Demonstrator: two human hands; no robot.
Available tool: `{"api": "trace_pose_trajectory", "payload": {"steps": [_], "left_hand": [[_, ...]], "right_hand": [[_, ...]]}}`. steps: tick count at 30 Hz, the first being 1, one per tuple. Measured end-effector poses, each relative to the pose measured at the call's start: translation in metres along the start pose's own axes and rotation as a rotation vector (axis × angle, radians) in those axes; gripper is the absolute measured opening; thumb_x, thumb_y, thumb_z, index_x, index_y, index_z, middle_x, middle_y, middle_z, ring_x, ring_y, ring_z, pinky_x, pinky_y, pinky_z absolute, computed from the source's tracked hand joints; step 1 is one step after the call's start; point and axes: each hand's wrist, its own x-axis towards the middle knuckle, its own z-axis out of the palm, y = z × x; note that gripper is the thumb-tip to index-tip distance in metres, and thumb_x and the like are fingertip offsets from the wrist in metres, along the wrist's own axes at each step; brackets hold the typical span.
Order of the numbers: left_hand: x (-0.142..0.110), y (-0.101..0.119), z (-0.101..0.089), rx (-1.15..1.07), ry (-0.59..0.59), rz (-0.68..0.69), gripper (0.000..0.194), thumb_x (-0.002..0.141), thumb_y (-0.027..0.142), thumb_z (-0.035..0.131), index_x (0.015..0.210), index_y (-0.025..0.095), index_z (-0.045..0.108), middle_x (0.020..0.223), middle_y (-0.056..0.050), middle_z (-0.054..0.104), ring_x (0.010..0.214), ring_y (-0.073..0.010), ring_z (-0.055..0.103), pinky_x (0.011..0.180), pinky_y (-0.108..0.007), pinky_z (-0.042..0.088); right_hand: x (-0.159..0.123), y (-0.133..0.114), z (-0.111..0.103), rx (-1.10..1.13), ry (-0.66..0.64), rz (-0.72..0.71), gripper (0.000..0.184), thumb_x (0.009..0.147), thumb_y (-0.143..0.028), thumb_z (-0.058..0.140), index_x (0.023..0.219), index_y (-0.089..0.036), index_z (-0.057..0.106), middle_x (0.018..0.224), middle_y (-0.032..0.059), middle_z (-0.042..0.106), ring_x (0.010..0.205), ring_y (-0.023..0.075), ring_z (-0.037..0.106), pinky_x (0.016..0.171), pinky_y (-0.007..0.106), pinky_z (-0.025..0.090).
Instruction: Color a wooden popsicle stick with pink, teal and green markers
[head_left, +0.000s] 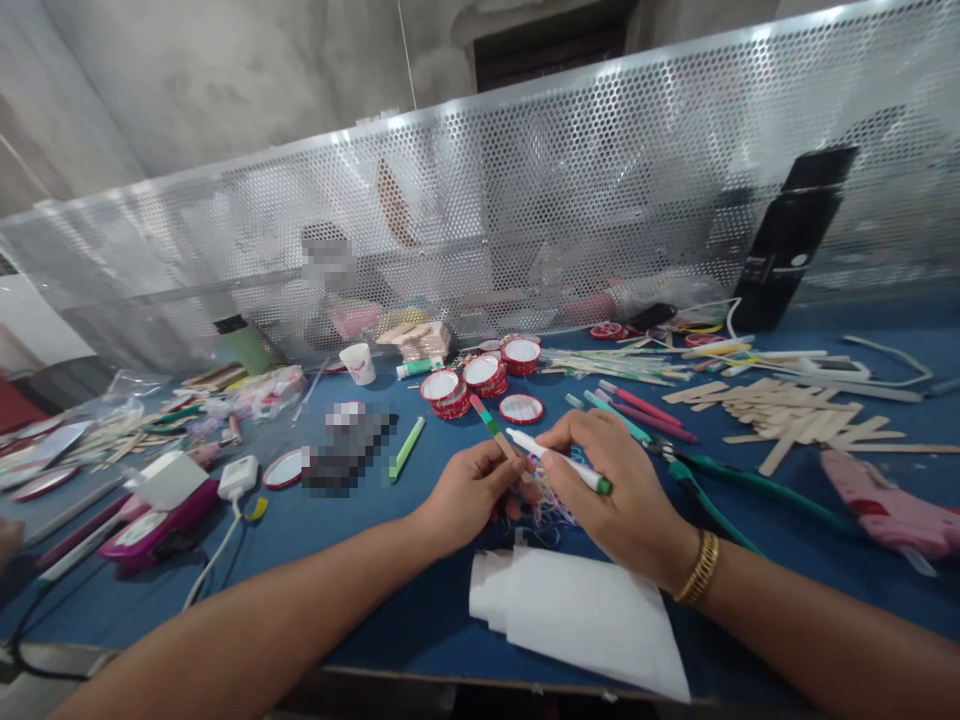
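Pinched in my left hand (469,490) is a wooden craft stick (489,424), tilted up and away, with a pinkish-red tip and a green band below it. My right hand (611,480) grips a white marker (551,456) with a green end, its tip close to the stick; I cannot tell whether they touch. Tangled coloured threads (553,510) lie beneath my hands. Folded white paper (577,610) rests just in front of me, under my right wrist. A light green marker cap or pen (406,450) lies left of my hands.
Stacked red-rimmed discs (484,374) stand behind my hands. To the right lie loose craft sticks (806,415), teal-handled pliers (716,500) and a pink glue gun (889,505). A paper cup (358,363), a white charger (238,478) and a perforated metal screen (480,210) are also around.
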Motion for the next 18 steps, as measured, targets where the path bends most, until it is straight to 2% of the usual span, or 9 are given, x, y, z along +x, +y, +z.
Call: {"api": "trace_pose_trajectory", "payload": {"steps": [3, 7, 13, 18], "left_hand": [[0.0001, 0.0006, 0.0001, -0.005, -0.002, 0.0, 0.039, 0.083, 0.056, 0.062, 0.082, 0.017, 0.055, 0.071, 0.001, 0.067, 0.047, -0.0068, 0.053, 0.04, -0.018, 0.03], [0.0003, -0.0002, 0.0003, -0.007, 0.0, 0.004, 0.038, 0.083, 0.055, 0.063, 0.083, 0.017, 0.056, 0.069, 0.002, 0.065, 0.046, -0.0068, 0.053, 0.04, -0.018, 0.03], [0.0002, -0.0019, 0.0003, 0.014, -0.001, 0.008, 0.04, 0.084, 0.057, 0.06, 0.082, 0.017, 0.055, 0.073, 0.0, 0.068, 0.047, -0.0068, 0.053, 0.04, -0.018, 0.03], [0.0, 0.0002, 0.0002, 0.0, -0.002, -0.001, 0.039, 0.083, 0.056, 0.062, 0.083, 0.017, 0.057, 0.067, 0.002, 0.064, 0.046, -0.0066, 0.052, 0.04, -0.018, 0.029]], "right_hand": [[-0.0007, -0.0003, 0.0003, 0.0, 0.026, -0.013, 0.007, 0.088, -0.019, 0.05, 0.085, -0.022, 0.056, 0.075, -0.0003, 0.062, 0.073, 0.0182, 0.055, 0.078, 0.038, 0.038], [-0.0007, -0.0016, 0.0012, 0.026, -0.014, -0.029, 0.008, 0.089, -0.019, 0.05, 0.086, -0.022, 0.056, 0.075, -0.0011, 0.061, 0.071, 0.0172, 0.055, 0.079, 0.038, 0.038], [0.0002, 0.0, 0.0003, -0.018, 0.006, 0.021, 0.008, 0.088, -0.02, 0.05, 0.085, -0.022, 0.057, 0.076, 0.0, 0.062, 0.072, 0.018, 0.055, 0.078, 0.038, 0.038], [-0.001, -0.0018, 0.0006, 0.004, -0.005, -0.035, 0.007, 0.09, -0.021, 0.05, 0.088, -0.022, 0.057, 0.077, 0.0, 0.062, 0.074, 0.0178, 0.056, 0.08, 0.038, 0.038]]}}
